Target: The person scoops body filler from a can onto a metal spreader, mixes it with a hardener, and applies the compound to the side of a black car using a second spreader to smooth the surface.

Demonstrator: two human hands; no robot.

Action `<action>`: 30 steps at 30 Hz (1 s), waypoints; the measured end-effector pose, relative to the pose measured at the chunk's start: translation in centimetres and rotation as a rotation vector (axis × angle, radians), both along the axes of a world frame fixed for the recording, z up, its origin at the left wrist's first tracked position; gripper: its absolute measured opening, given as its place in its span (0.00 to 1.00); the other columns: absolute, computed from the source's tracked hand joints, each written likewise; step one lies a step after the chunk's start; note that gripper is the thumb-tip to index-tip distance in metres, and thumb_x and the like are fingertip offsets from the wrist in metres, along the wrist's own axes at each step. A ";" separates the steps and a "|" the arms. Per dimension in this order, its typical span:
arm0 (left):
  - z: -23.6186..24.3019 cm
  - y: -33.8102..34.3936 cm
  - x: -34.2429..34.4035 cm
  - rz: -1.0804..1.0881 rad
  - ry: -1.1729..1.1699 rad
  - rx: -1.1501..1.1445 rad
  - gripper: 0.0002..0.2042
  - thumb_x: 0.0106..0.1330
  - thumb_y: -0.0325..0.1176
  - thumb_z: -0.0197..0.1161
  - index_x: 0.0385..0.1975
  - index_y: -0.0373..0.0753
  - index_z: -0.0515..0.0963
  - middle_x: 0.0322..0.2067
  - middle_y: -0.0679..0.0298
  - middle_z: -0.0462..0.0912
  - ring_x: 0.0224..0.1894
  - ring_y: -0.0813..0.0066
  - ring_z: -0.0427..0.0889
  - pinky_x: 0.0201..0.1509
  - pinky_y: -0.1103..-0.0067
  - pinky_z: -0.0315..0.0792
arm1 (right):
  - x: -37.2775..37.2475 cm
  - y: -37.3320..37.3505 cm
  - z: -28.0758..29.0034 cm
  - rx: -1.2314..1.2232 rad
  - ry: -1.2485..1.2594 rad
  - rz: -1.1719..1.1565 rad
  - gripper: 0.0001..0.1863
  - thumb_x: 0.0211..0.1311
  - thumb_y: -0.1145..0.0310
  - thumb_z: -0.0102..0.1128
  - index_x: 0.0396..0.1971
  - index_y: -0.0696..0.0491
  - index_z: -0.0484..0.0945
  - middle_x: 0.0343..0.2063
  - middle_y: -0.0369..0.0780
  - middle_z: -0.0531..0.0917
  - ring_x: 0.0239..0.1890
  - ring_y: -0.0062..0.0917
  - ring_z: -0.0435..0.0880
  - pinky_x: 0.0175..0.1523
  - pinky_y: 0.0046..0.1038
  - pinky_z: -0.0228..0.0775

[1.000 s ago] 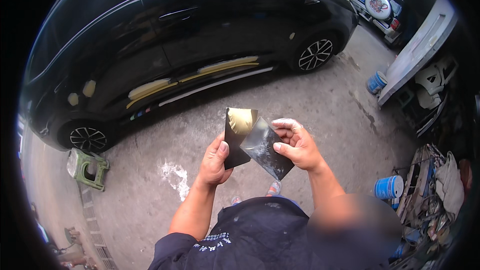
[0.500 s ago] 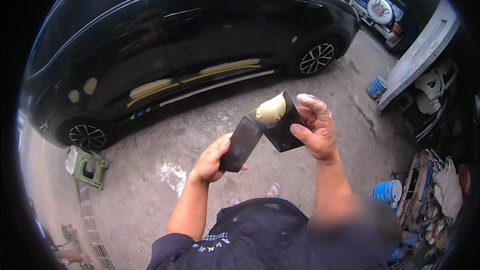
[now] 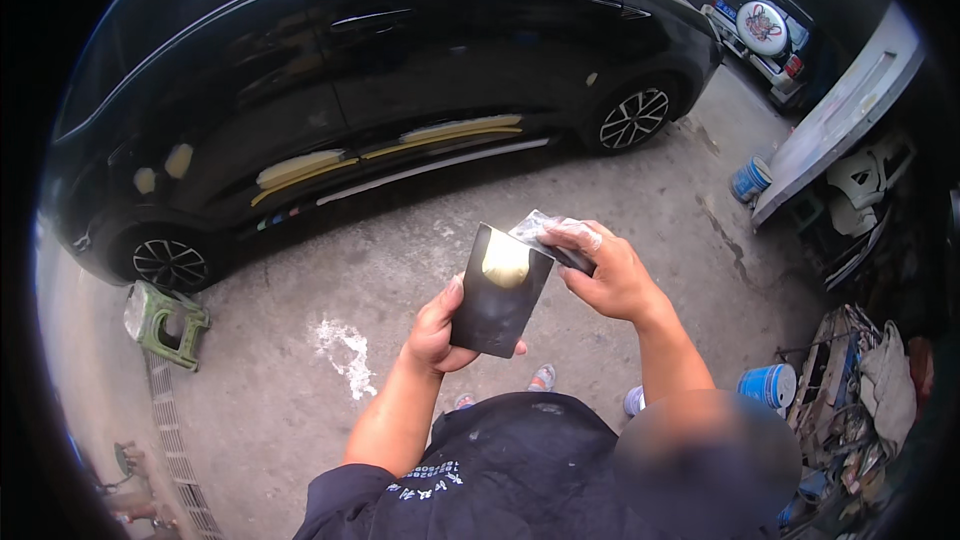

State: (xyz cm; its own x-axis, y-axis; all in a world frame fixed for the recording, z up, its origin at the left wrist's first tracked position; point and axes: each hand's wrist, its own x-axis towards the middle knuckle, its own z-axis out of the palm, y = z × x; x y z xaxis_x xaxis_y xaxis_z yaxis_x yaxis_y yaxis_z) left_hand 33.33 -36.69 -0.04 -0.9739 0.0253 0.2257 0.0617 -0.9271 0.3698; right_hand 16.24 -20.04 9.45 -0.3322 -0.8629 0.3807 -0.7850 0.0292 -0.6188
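A dark flat board (image 3: 498, 292) carrying a pale yellow lump of filler (image 3: 505, 262) near its far end stands nearly upright, long axis near to far, above the concrete floor (image 3: 420, 240). The left hand (image 3: 438, 332) has its fingers closed on the board's near left edge. Just right, the right hand (image 3: 605, 275) pinches a small scraper (image 3: 552, 240) whose blade meets the board's far right corner. Beyond stands a black car (image 3: 380, 70); a green stool (image 3: 160, 320) sits far left.

A long black car (image 3: 400, 70) stood beyond the concrete floor (image 3: 400, 270); a small green plastic stool (image 3: 160, 320) sat left, two blue-and-white round buckets (image 3: 750, 178) right.
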 end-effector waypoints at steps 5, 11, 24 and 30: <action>0.5 1.5 -1.7 0.517 -0.146 -0.301 0.28 0.75 0.51 0.43 0.66 0.37 0.59 0.58 0.59 0.72 0.57 0.67 0.74 0.60 0.61 0.72 | 5.3 -2.1 -0.9 -0.120 0.092 -0.057 0.27 0.49 0.82 0.62 0.54 0.56 0.74 0.47 0.48 0.80 0.52 0.41 0.78 0.56 0.34 0.72; -1.3 1.4 -1.4 0.707 -0.181 -0.568 0.30 0.74 0.52 0.46 0.66 0.34 0.60 0.58 0.60 0.72 0.55 0.70 0.76 0.60 0.72 0.71 | 4.4 -1.8 0.5 -0.181 -0.238 -0.099 0.28 0.52 0.82 0.59 0.56 0.55 0.72 0.47 0.44 0.81 0.44 0.34 0.83 0.46 0.30 0.76; -2.2 -1.4 0.7 -0.209 0.110 0.063 0.34 0.70 0.53 0.51 0.69 0.37 0.55 0.61 0.43 0.66 0.60 0.40 0.70 0.44 0.44 0.76 | 2.6 -0.4 2.5 -0.176 -0.025 0.283 0.35 0.35 0.88 0.56 0.50 0.47 0.80 0.44 0.41 0.81 0.49 0.36 0.80 0.50 0.32 0.76; 0.0 -0.6 1.0 -0.017 0.042 -0.007 0.34 0.69 0.56 0.50 0.68 0.40 0.56 0.63 0.48 0.64 0.60 0.38 0.68 0.44 0.41 0.75 | -0.4 2.4 -2.5 -0.338 -0.399 0.178 0.31 0.47 0.87 0.55 0.55 0.51 0.72 0.49 0.43 0.80 0.51 0.31 0.81 0.54 0.32 0.76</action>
